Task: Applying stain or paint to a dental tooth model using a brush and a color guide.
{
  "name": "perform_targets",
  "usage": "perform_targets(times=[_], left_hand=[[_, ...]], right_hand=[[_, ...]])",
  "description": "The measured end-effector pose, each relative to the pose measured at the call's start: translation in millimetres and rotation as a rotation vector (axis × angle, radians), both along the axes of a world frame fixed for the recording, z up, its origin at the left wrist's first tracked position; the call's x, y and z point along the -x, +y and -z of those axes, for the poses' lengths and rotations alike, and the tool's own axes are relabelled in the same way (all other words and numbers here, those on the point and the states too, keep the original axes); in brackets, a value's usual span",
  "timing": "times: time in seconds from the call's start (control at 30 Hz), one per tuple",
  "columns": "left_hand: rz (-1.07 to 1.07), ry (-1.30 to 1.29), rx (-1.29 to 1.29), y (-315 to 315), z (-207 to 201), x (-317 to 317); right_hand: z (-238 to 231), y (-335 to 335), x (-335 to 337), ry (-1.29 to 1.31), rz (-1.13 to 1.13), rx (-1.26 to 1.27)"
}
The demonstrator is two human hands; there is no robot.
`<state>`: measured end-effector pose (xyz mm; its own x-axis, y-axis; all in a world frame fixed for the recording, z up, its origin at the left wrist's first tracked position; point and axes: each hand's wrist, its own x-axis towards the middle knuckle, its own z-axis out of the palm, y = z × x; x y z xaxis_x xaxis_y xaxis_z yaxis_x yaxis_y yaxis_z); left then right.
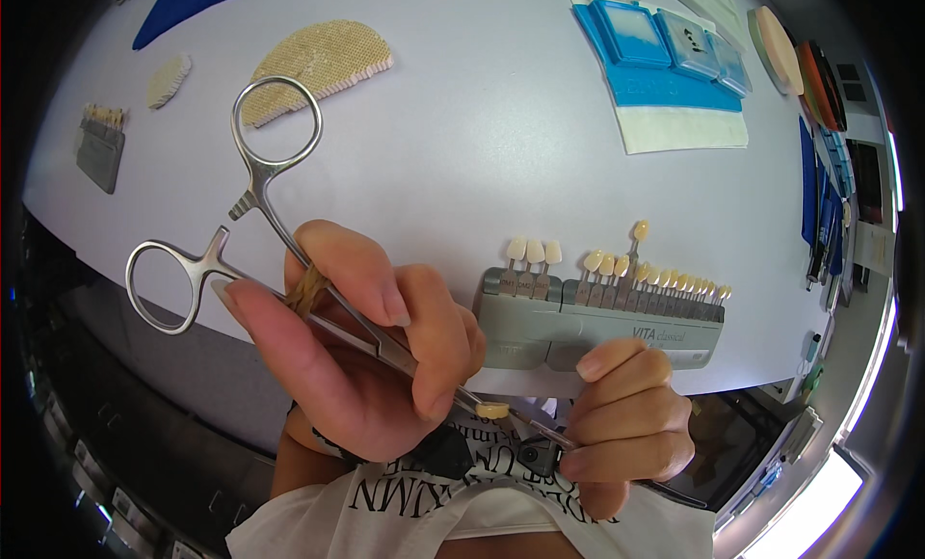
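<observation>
My left hand (385, 357) is closed around a silver hemostat (279, 222), whose finger rings spread apart at the upper left. A rubber band (306, 291) is wound round its shanks. At its jaw tips sits a small yellowish dental crown (492, 411). My right hand (631, 419) is closed on a fine brush (549, 432) with a metallic ferrule, its dark tip beside the crown; I cannot tell whether they touch. Just beyond both hands stands a grey tooth shade guide (617, 335) with a row of tooth-coloured tabs, one raised above the others.
A honeycomb firing tray (323, 63) lies at the far left, with a smaller honeycomb piece (170, 81) and a grey holder of tabs (100, 152) beyond it. Blue lidded boxes (631, 34) rest on a blue pad (665, 94) at the far right. The table edge (771, 378) runs below the shade guide.
</observation>
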<state>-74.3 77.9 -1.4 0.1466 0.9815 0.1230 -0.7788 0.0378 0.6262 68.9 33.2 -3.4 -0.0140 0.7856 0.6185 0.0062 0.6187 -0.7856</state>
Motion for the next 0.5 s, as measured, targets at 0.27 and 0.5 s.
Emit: perform_targets(times=[0.27,0.5], left_hand=[[0.002,0.005,-0.001,0.1,0.0,0.5],[0.008,0.006,-0.006,0.6,0.0,0.7]], right_hand=[[0.9,0.2,0.7,0.008,-0.013,-0.017],[1.6,-0.2,-1.3,-0.006,-0.022,-0.017]])
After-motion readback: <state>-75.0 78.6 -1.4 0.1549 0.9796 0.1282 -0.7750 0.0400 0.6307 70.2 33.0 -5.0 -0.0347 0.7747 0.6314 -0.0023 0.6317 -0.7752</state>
